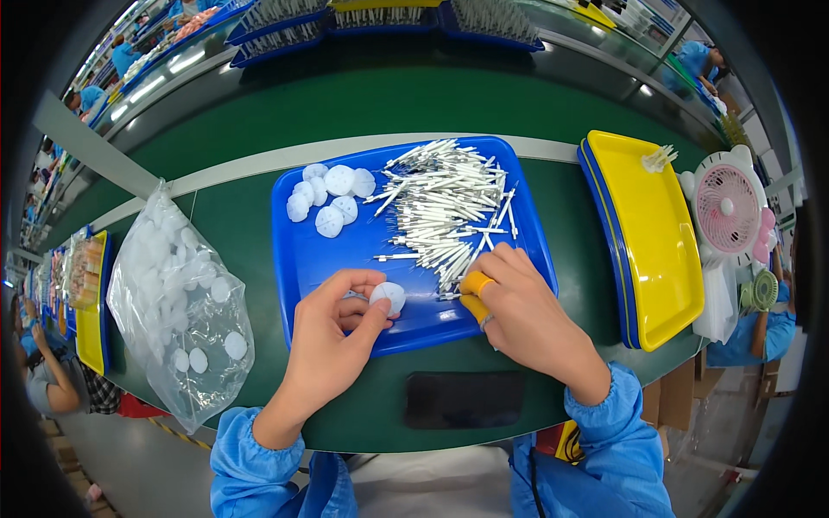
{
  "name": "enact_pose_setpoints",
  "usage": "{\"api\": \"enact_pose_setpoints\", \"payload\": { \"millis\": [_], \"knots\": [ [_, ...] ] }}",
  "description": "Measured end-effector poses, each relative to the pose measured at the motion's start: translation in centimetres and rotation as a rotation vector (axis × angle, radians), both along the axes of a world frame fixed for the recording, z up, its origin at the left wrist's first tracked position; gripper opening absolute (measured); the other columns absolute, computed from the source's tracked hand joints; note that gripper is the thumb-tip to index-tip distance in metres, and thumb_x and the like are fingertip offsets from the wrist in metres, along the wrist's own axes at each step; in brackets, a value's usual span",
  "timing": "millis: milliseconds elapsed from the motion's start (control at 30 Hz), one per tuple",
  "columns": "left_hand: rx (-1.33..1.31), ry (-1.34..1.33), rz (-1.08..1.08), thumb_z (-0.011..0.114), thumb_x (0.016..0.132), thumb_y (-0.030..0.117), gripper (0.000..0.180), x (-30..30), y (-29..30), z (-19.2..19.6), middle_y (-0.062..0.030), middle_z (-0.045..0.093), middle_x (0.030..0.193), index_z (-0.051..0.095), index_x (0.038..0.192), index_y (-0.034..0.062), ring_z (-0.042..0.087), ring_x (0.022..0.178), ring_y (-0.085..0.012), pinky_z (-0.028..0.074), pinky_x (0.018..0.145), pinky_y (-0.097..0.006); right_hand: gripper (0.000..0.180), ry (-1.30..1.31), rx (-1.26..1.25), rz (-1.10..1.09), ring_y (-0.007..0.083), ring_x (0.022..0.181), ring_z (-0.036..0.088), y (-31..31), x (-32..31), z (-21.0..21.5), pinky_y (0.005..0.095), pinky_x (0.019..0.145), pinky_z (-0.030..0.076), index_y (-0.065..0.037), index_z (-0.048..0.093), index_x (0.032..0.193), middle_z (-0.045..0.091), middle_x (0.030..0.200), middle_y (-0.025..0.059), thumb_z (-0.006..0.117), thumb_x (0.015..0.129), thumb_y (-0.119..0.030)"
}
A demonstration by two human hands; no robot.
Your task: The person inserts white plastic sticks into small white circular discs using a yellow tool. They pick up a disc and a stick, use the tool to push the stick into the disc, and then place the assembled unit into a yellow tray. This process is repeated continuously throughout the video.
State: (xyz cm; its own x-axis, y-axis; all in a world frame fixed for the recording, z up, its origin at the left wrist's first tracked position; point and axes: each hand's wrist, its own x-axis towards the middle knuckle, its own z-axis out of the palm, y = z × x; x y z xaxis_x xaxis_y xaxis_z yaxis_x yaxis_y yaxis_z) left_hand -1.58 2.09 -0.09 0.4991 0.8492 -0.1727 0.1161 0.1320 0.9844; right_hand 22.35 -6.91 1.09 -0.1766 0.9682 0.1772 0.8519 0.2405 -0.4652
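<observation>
Fingertips of right hand [527, 315] hidden, grip unclear; left hand [341, 341] pinches white disc [389, 297].

The scene is brightly and evenly lit from overhead; long white reflections of strip lights streak the glossy dark band at the far side of the counter [389, 104]. The blue tray [311, 250] shows a small bright glare spot near its front edge, and the yellow tray [656, 250] shines along its rim. Shadows are soft and short, lying just under the hands and the white sticks [449, 207]. The centre is sharp. Fisheye distortion bends the counter's edges into arcs, and the corners fall into black vignette. Far figures at the rim look small and slightly smeared.
</observation>
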Motion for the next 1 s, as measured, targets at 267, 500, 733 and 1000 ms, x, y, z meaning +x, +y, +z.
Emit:
{"api": "enact_pose_setpoints", "payload": {
  "millis": [267,500,733,1000],
  "knots": [
    [0.108,0.029,-0.084,0.072,0.098,-0.003,0.018,0.3,-0.9,-0.3,-0.0099,0.071,0.11,0.07,0.116,-0.0054,0.073,0.093,-0.0138,0.063,0.077,-0.027,0.054,0.385,0.03,0.031,0.0348,0.1,0.06,-0.6,-3.3,0.1,0.0448,0.086,0.049,0.008,0.069,0.127,0.062,0.102,0.015,0.075,0.073,0.008],
    [0.363,0.119,-0.063,0.074,0.092,-0.006,0.019,0.6,-1.1,0.1,-0.01,0.07,0.102,0.074,0.111,-0.0022,0.073,0.087,-0.0172,0.064,0.073,-0.029,0.048,0.41,-0.041,0.026,0.0348,0.098,0.061,-1.0,-3.2,-0.3,0.0443,0.088,0.05,0.009,0.073,0.118,0.061,0.101,0.0167,0.073,0.07,0.008],
    [0.35,0.207,-0.017,0.08,0.089,-0.005,0.018,0.8,-1.2,0.3,-0.0106,0.071,0.098,0.072,0.105,-0.0037,0.076,0.089,-0.0174,0.065,0.073,-0.03,0.052,0.366,-0.077,-0.016,0.0362,0.097,0.06,-0.8,-2.8,-0.5,0.0459,0.087,0.05,0.011,0.072,0.119,0.062,0.102,0.0175,0.07,0.068,0.008],
    [0.519,0.198,-0.03,0.078,0.088,-0.005,0.016,1.2,-1.8,-0.2,-0.0127,0.069,0.095,0.07,0.101,-0.0028,0.076,0.081,-0.0226,0.068,0.076,-0.033,0.042,0.399,-0.012,-0.043,0.0373,0.093,0.061,-0.7,-4.4,-1.1,0.0462,0.082,0.052,0.011,0.072,0.109,0.062,0.098,0.0182,0.07,0.067,0.007]
  ]
}}
